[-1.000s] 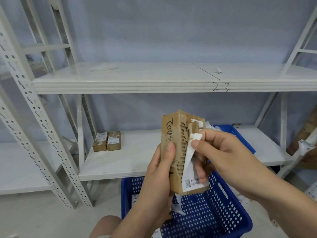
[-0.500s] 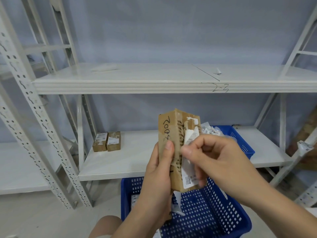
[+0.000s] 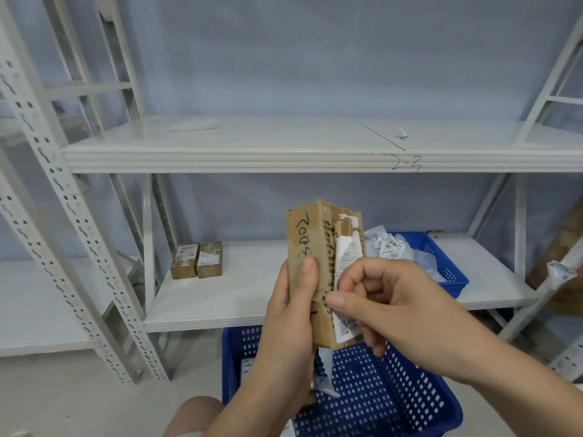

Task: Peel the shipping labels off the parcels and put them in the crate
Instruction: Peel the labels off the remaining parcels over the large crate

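My left hand (image 3: 288, 323) grips a brown cardboard parcel (image 3: 307, 234) upright, thumb on its handwritten side. A torn white shipping label (image 3: 345, 257) sticks to the parcel's right face, with white scraps near the top. My right hand (image 3: 378, 298) has curled fingers against that face and its thumb at the label's left edge, pinching the label. Under the parcel stands a blue perforated crate (image 3: 378, 389) on the floor with a few label pieces inside.
Two small labelled parcels (image 3: 197, 259) sit at the left of the lower white shelf (image 3: 239, 298). A second blue crate (image 3: 441, 263) with crumpled labels stands on that shelf to the right. The upper shelf (image 3: 284, 143) runs above. White rack posts flank both sides.
My right hand has moved down the parcel's right face, from the label's lifted top edge to its middle. The lifted label flap now lies closer against the box.
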